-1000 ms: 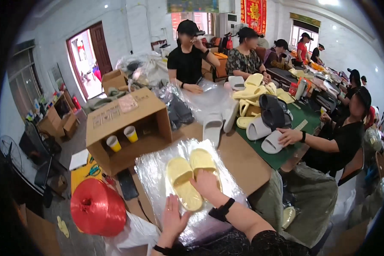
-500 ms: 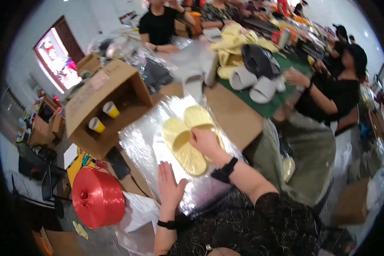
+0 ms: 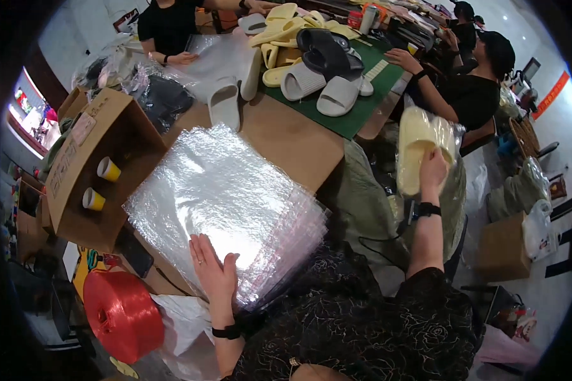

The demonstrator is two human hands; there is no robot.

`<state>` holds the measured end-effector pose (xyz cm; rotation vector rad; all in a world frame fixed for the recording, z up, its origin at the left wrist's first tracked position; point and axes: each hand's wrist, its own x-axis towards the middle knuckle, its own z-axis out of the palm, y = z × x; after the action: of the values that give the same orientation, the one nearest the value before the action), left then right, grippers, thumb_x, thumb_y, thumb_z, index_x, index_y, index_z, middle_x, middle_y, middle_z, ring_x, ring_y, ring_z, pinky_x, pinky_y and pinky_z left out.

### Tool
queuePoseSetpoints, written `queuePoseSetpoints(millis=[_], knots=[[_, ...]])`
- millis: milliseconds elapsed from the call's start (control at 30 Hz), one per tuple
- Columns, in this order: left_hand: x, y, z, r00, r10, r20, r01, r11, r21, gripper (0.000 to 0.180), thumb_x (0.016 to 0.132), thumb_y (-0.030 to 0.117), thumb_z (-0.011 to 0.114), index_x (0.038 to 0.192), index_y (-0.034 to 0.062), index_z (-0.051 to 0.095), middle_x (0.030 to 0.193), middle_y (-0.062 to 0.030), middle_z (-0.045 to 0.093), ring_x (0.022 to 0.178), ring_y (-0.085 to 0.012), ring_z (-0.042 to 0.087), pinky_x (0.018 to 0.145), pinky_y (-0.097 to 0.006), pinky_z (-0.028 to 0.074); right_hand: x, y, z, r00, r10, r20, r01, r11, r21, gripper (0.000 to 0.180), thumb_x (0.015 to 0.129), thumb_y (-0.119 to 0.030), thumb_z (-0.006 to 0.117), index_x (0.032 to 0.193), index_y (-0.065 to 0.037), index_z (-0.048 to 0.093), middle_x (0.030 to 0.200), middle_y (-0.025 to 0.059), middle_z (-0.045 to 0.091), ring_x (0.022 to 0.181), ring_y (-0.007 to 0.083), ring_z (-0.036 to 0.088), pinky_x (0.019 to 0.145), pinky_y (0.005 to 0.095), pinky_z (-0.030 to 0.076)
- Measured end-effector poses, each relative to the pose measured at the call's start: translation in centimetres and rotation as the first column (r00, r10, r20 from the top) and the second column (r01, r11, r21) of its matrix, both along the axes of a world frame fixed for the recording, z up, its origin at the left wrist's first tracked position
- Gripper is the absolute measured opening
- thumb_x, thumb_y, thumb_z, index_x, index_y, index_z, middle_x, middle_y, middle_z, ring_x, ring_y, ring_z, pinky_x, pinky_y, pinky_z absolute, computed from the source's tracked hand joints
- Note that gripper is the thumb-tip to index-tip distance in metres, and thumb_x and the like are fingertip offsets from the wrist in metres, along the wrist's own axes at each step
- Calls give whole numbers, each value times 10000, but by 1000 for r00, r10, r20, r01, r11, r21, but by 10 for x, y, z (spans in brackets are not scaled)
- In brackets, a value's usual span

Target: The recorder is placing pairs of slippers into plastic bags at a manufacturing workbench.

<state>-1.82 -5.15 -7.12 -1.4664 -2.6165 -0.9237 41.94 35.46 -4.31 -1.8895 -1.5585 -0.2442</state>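
My right hand point(image 3: 431, 173) is stretched out to the right, off the table, gripping a clear bag with a pair of pale yellow slippers point(image 3: 416, 147) inside. My left hand point(image 3: 212, 270) lies flat with fingers spread on the near edge of a stack of clear plastic bags point(image 3: 225, 203). The stack sits on the brown table point(image 3: 292, 143) directly in front of me.
An open cardboard box point(image 3: 102, 168) with two yellow-and-white spools stands left of the stack. A big red twine spool point(image 3: 121, 314) sits at lower left. White, yellow and black slippers point(image 3: 311, 60) pile on a green mat beyond. Other people sit across and to the right.
The yellow slippers were lying on the bag stack under my right hand; now they are in a bag, carried off the table to the right. My left hand stays on the stack.
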Motion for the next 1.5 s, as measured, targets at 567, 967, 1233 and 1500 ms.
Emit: queuePoseSetpoints(millis=[567,967,1233,1500], knots=[[1,7,5,999,29,19,-29,1000,0,806,868,279,695,1515,-33,330,1600,-253,286,1484,-441,241,1202,-496,221,-40,62,-216,862,190,-469,-414,797,-439,570,931,-168,561,1467,-6,450,1414,273,532,1319,414,498,1070,430,433],[1,0,4,998,53,-20,-53,999,-6,824,871,368,706,1488,-52,356,1572,-289,313,1464,-470,268,1193,-507,246,-163,142,-10,643,718,-266,-720,686,110,493,889,-247,703,1310,-19,591,1290,202,610,1233,386,550,1019,465,458],[1,4,1,999,41,19,-42,999,27,830,862,378,713,1472,-67,368,1553,-314,325,1450,-487,284,1187,-527,251,-250,174,-8,631,657,-411,-775,553,-306,662,840,-361,760,1328,40,564,1281,239,624,1199,403,583,1019,456,468],[1,0,3,999,44,22,-44,999,2,847,872,415,693,1477,-73,357,1554,-314,323,1455,-477,281,1193,-520,243,-327,20,23,131,476,-870,-983,175,-52,467,931,-282,711,1235,55,598,1129,126,683,1026,225,637,886,347,493]])
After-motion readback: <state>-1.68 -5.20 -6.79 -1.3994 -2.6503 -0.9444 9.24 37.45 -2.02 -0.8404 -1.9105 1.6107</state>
